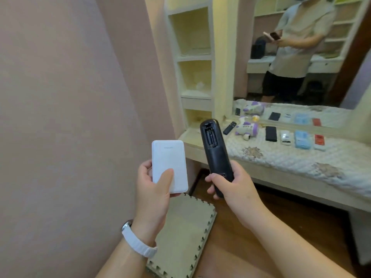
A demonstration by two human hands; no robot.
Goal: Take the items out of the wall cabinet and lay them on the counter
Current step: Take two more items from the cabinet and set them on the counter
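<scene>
My left hand (pixel 152 189) holds a flat white power bank (pixel 168 161) upright, thumb pressed on its face. My right hand (pixel 232 185) grips the lower end of a black remote (pixel 212 145) whose battery bay is uncovered and faces me. Both are held in front of the counter (pixel 285 157), which has a quilted cream cover. On the counter lie a small black remote (pixel 229 127), a purple and white toy (pixel 246 129), a black rectangular item (pixel 271 133), a white device (pixel 285 137), a blue pack (pixel 302 139) and a red and white item (pixel 319 141). The open cabinet shelves (pixel 193 57) stand behind.
A large mirror (pixel 301 57) above the counter reflects a person and the laid-out items. A pink wall fills the left. A beige foam floor mat (pixel 180 233) lies on the wooden floor below my hands.
</scene>
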